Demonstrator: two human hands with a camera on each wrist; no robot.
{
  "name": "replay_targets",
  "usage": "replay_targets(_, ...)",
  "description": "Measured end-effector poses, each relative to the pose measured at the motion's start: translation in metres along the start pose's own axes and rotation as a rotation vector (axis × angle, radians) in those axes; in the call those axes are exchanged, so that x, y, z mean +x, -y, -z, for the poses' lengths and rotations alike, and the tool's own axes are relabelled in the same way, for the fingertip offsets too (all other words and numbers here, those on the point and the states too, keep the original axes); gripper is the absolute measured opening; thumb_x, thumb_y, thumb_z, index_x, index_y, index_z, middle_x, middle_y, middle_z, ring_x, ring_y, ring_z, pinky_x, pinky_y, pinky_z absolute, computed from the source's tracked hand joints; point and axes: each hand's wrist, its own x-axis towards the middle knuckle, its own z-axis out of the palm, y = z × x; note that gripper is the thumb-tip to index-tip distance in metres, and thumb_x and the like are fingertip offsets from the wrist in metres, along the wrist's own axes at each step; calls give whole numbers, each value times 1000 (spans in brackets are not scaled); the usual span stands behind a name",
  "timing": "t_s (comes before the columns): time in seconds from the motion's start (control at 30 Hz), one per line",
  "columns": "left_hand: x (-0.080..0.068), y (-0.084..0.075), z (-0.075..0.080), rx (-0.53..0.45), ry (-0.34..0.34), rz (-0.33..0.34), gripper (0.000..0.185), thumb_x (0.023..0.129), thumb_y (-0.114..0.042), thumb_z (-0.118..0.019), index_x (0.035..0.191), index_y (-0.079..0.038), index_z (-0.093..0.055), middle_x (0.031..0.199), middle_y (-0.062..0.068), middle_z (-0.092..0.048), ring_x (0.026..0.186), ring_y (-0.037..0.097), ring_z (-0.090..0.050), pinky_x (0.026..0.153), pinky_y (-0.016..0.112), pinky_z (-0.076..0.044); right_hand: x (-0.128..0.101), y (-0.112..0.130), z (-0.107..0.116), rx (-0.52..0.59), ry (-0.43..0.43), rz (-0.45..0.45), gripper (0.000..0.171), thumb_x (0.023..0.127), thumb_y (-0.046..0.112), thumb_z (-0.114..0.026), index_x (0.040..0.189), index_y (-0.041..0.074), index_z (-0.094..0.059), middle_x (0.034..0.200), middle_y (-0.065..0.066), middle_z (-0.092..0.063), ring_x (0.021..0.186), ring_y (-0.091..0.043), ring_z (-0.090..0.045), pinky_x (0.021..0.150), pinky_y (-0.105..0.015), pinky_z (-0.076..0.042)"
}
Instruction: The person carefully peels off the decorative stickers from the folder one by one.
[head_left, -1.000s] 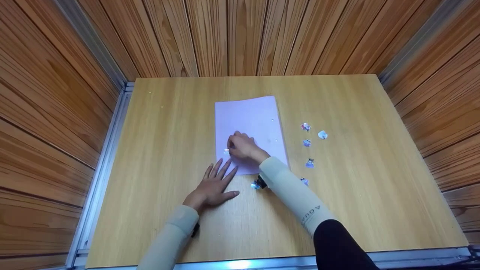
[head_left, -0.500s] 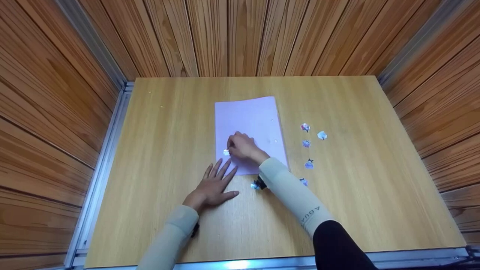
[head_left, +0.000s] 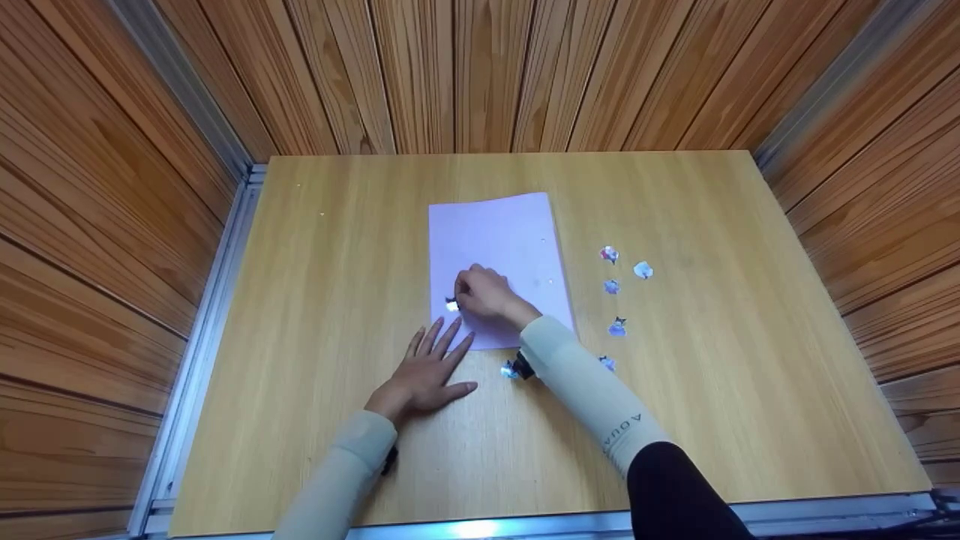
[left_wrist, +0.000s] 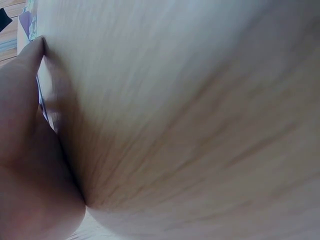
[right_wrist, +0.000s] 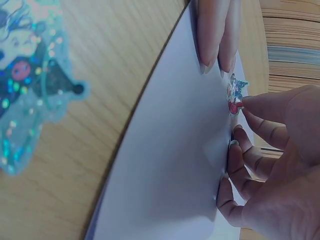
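Lilac paper sheet (head_left: 499,255) mid wooden surface (head_left: 315,315), both hands at its near-left corner.
R hand (head_left: 484,294) pinches a small sticker (head_left: 451,304) down at the sheet's left edge; L hand (head_left: 426,371) lies flat, fingers straight, tips on the sheet's near edge. Loose stickers (head_left: 613,286) right of sheet. Sleeve print (head_left: 624,427) reads "AQU…", rest hidden.

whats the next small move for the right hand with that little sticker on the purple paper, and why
Probably press the small glittery sticker flat onto the pale purple paper sheet. The right hand pinches it by one edge at the sheet's left side, and the left hand lies flat with fingertips on the sheet's near edge, steadying it.
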Motion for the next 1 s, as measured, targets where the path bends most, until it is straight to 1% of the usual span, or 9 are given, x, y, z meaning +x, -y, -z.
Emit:
replay_targets(0.1, 0, 0, 0, 15, 5, 7, 81, 102, -63, -44, 166, -22, -17, 173, 7, 3, 158, 35, 11, 124, 59, 4, 0, 1, 1, 7, 0, 4, 13, 96, 15, -64, 101, 6, -71, 103, -13, -63, 98, -33, -61, 86, -51, -52)
replay_targets(0.57, -1, -2, 2, 11, 13, 12, 81, 102, -63, -45, 166, -23, -15, 173, 5, 5, 158, 33, 12, 124, 58, 5, -1, -2, 1, 52, 10, 6, 14, 96, 15, -63, 103, 6, -71, 103, -12, -62, 97, -30, -59, 88, -49, -50)
replay_targets(0.77, -1, -2, 1, 13, 21, 13, 81, 102, -64, -44, 166, -24, -14, 173, 5, 7, 157, 32, 13, 124, 58, 6, -2, -2, 1, 48, 22, 1, 15, 97, 16, -63, 105, 6, -71, 104, -13, -62, 97, -30, -60, 88, -47, -50)
replay_targets(1.0, 0, -1, 1, 2, 10, 8, 82, 102, -62, -46, 166, -22, -15, 173, 6, 4, 158, 34, 12, 124, 58, 5, -3, -2, 2, 64, 30, -2, 14, 97, 15, -63, 104, 6, -70, 103, -12, -61, 96, -29, -58, 88, -48, -50)
